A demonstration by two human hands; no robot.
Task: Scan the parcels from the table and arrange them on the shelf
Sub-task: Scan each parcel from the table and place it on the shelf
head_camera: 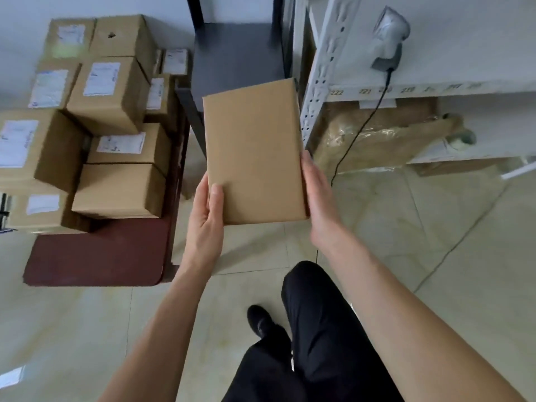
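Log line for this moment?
stage: carrying | parcel: plain face up, held between left hand and right hand | scanner: on shelf, untouched

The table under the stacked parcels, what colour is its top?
Dark reddish brown; the table shows best in the head view, at lower left.

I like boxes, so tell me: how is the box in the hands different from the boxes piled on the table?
The held box shows a plain brown face with no sticker; most of the piled boxes show white labels. The held box is up in the air, gripped by the left hand and right hand; the piled boxes rest stacked on the dark red table. The held box looks flatter. All are brown cardboard.
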